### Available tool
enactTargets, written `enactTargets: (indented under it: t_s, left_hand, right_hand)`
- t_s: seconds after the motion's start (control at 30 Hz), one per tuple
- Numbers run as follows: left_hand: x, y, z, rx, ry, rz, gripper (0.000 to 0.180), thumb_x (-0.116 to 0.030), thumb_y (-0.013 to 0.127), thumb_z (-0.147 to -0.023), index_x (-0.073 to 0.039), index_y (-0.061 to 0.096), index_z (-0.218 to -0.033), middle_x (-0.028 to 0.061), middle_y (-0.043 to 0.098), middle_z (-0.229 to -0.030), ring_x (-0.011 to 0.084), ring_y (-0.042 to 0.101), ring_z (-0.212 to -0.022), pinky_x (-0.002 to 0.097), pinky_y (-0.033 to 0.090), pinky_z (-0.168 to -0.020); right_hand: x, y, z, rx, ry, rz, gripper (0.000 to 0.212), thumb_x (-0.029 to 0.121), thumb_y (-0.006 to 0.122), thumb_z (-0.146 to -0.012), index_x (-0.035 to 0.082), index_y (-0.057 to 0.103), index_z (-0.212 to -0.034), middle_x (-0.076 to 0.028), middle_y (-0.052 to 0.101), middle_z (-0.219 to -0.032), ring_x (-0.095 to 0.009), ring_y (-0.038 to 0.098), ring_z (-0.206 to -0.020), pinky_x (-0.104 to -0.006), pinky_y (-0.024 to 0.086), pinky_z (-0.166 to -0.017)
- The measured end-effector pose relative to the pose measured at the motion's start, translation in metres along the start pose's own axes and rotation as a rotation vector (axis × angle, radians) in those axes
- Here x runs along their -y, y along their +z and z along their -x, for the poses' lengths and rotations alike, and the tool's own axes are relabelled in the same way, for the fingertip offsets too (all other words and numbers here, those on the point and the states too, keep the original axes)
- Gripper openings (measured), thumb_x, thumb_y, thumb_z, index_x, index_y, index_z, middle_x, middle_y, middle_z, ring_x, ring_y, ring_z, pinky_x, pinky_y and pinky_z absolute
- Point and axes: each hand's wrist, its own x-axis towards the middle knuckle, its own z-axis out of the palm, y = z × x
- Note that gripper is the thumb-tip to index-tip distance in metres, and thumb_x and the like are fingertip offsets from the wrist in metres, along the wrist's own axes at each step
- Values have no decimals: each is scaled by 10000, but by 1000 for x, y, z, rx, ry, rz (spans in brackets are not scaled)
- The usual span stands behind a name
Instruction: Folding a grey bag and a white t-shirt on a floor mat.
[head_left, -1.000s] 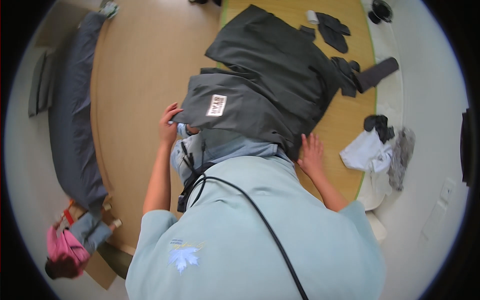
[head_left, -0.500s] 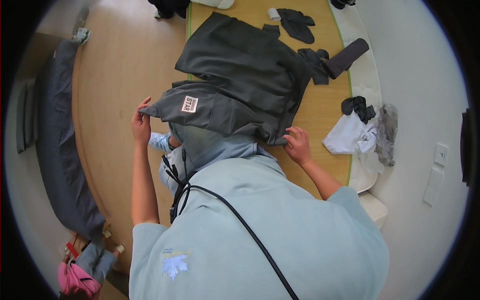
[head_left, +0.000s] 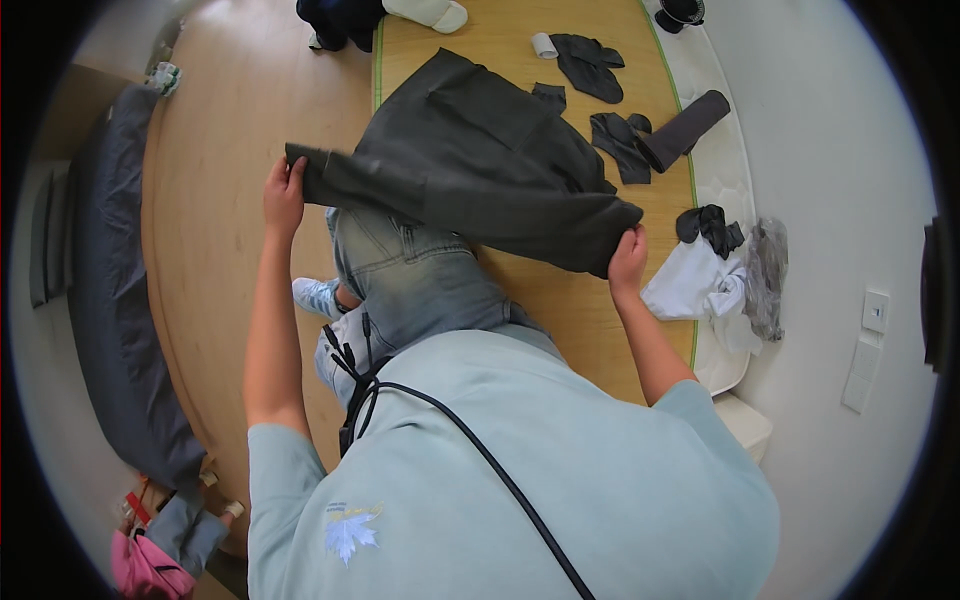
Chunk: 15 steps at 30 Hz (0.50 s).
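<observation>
Above the green-edged mat (head_left: 560, 330), our left hand (head_left: 284, 200) and right hand (head_left: 627, 264) grasp dark grey shorts (head_left: 470, 145), near edge now raised higher, freely movable.

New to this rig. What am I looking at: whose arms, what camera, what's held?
No robot here: these are a person's bare hands. The view comes from the left of two head-worn fisheye cameras looking down, so straight edges bend. The left hand and right hand grip opposite ends of the near edge of a dark grey garment; its far part lies on a tan, green-edged surface. Also there: small dark cloth pieces, a white roll and a dark roll crossing the right edge.
</observation>
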Motion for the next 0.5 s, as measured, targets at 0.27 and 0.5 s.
enactTargets:
  t_s: [0.27,0.5]
  left_hand:
    - [-1,30,-58,98,-287,-9,276,-311,555,-944,-39,596,-966,1,474,-564,83,480,-456,242,409,-440]
    - [60,57,-24,409,-637,-276,654,-519,578,-873,38,566,-1214,164,644,-1091,225,606,-957,306,471,-821]
  right_hand:
    - [-46,2,-29,-28,224,82,291,250,450,-971,-20,540,-1034,-128,612,-929,-209,567,-867,-329,438,-794]
    - [-69,-1,5,367,503,-232,426,281,687,-852,-13,552,-1128,-82,625,-1065,-165,578,-963,-290,447,-856]
